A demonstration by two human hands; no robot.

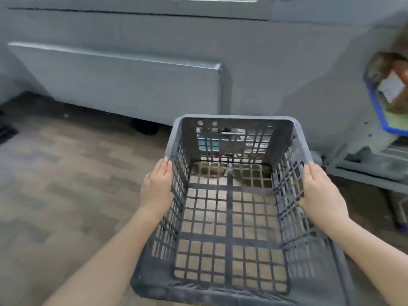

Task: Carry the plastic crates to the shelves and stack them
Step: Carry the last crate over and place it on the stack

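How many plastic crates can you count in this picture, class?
1. A grey plastic crate sits low in the centre, carried between the left hand and right hand pressed flat on its sides. Others may lie outside the view.

One grey plastic crate [231, 195] is in view, with two hands against it: the left hand [157, 186] on the crate's left wall; the right hand [320, 191] on the crate's right wall. Beyond the crate, to its left, stands one radiator [114, 85]; to the crate's right are one grey shelf frame [371, 171] and one blue-rimmed tray [375, 102] holding one cardboard box [395, 89].
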